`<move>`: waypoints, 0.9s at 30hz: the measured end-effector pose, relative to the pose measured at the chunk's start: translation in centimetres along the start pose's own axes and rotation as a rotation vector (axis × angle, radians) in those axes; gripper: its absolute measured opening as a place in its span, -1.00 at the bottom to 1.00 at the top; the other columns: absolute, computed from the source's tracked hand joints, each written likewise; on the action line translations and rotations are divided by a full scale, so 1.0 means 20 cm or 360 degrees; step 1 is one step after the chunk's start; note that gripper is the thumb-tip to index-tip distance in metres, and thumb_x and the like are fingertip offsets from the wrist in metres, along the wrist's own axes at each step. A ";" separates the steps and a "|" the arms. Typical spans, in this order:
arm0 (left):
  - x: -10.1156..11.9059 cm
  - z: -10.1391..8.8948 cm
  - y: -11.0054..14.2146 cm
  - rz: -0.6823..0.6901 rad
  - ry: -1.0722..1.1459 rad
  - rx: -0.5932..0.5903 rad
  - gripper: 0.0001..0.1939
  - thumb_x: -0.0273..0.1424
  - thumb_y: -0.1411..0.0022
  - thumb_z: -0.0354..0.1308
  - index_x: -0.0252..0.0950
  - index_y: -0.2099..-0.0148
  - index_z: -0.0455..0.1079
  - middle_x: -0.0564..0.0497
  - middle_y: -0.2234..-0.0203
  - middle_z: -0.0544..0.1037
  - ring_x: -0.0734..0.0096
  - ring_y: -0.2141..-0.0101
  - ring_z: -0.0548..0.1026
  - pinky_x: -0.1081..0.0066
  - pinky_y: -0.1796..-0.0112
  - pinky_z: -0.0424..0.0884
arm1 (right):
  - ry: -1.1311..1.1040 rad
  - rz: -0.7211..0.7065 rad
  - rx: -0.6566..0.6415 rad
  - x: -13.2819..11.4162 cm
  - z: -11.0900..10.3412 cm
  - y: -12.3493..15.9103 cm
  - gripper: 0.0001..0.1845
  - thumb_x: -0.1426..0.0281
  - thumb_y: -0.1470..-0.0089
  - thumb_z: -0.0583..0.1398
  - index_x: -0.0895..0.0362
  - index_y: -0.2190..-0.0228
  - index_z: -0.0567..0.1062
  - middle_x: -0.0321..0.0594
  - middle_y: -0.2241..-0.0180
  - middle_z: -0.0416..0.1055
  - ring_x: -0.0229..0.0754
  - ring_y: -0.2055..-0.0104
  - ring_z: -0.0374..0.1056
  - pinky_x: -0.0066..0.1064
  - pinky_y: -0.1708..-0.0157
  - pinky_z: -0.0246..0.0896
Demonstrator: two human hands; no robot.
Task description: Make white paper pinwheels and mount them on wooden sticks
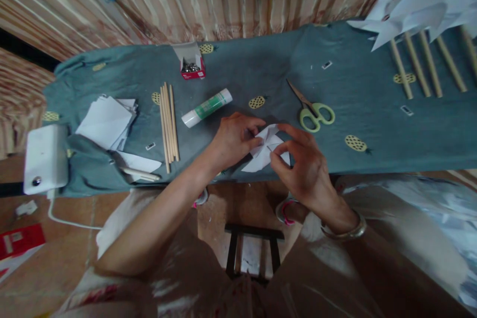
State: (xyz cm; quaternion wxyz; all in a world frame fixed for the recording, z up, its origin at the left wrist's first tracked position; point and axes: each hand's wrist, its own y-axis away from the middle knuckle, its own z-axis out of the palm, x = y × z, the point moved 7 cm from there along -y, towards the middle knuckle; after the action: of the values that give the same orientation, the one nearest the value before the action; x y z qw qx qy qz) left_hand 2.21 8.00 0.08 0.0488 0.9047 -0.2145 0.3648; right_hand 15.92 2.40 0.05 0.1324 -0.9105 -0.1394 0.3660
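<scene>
A white paper pinwheel [261,158] with its blades folded toward the middle is between my two hands, over the front edge of the table. My left hand [238,136] pinches its left side, thumb at the centre. On the other side my right hand [300,156] grips the paper too, with the thumb and a finger near the centre; whether a pin is between them is too small to tell. A glue stick [207,108] lies beyond my left hand. Scissors [315,113] with green handles rest beyond my right hand.
Wooden sticks [169,126] lie left of the glue stick, near stacked paper squares [106,121]. An open red box [193,68] holds small metal pieces. Finished pinwheels [406,12] on sticks lie at the far right. A white device [45,159] with a cable sits at the left edge.
</scene>
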 end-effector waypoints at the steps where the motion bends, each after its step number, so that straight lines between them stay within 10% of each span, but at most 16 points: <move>1: 0.00 0.00 0.00 0.0002 0.0028 0.0006 -0.75 -0.47 -0.11 0.27 -0.27 0.11 0.51 0.04 0.40 0.60 0.34 0.30 0.50 0.31 0.21 0.39 | -0.0004 0.0001 0.0005 0.00 0.00 0.00 -0.85 0.53 -0.02 0.18 0.06 0.51 0.42 -0.06 -0.02 0.43 0.07 -0.09 0.33 0.01 -0.06 0.28; 11: 0.09 -0.13 0.11 0.0196 -0.0119 0.0428 -0.79 -0.35 -0.28 0.14 -0.31 0.08 0.47 -0.04 0.25 0.57 0.30 0.16 0.50 0.27 0.10 0.43 | 0.0046 0.0009 0.0008 0.02 -0.02 -0.01 -0.86 0.52 -0.01 0.20 0.06 0.51 0.41 -0.01 -0.04 0.42 0.12 -0.11 0.32 0.08 -0.07 0.27; 27: 0.15 0.11 0.35 0.0252 -0.0034 0.0119 -0.47 -0.49 -0.30 0.08 -0.33 -0.27 0.08 -0.06 0.27 0.52 0.35 0.27 0.51 0.32 0.21 0.51 | -0.0201 0.0221 -0.0179 0.05 -0.06 0.01 -0.89 0.41 -0.02 0.23 0.05 0.33 0.53 -0.07 -0.11 0.37 0.07 -0.14 0.32 0.04 -0.13 0.24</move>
State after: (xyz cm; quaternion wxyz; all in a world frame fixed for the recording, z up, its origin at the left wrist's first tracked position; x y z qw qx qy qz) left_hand 2.60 0.16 0.16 -0.0163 0.8900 -0.2719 0.3656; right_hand 17.49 2.40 0.07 0.0464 -0.8991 -0.1044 0.4226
